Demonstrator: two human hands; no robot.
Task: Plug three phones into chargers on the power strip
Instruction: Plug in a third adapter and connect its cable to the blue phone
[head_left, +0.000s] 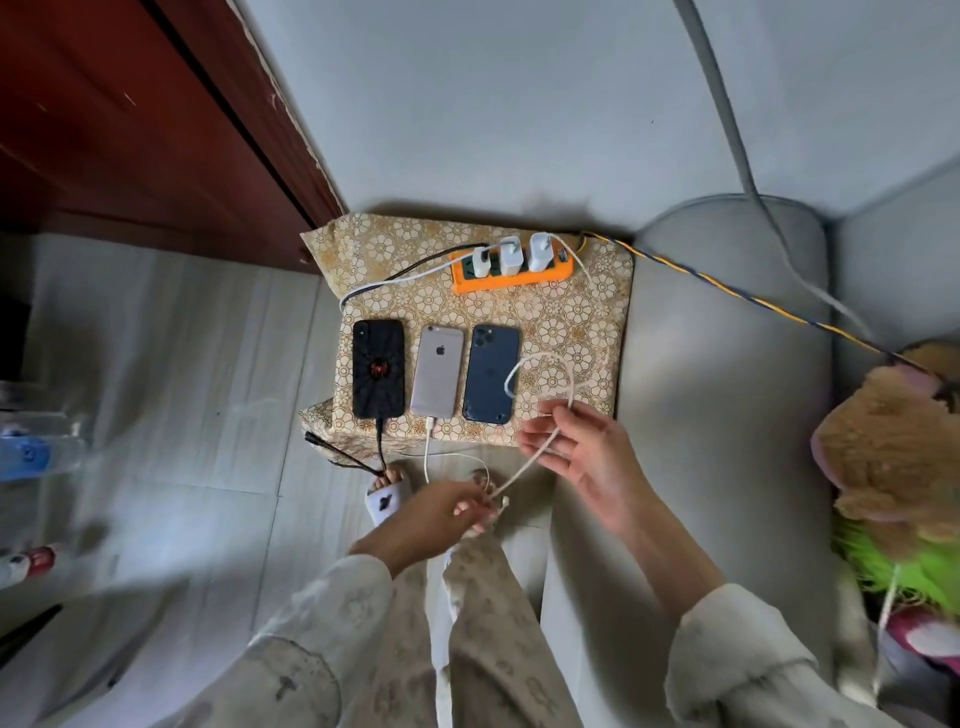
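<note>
Stage: two of the three phones look plugged in; the third cable is in hand and its phone is not yet connected.
Black phone (378, 368): face down at nine o'clock in the row on the patterned cloth (576, 312), a black cable (381, 441) in its near end.
Silver phone (437, 371): middle of the row, a white cable (427, 447) in its near end.
Blue phone (491, 373): at three o'clock in the row, nothing in its port, the loose cable's loop lying over its right edge.
Power strip (511, 273): orange, at twelve o'clock from the phones, three white chargers (510, 254) seated in it side by side.
Third cable (540, 447): thin, white and limp, so it will sag and loop freely; I judge it light and best held at the stiff plug tip, not the cord.
Left hand (441, 512): fingers curled, pinching the cable close to its plug end, at six o'clock from the phones.
Right hand (576, 452): half open, fingers loosely curled round the cable's slack higher up.
Phone handling: smooth glass backs, likely slippery and breakable; steady the blue phone by its long edges while pushing the plug in.
Containers: none among the task's things; the strip's sockets hold only the chargers.
</note>
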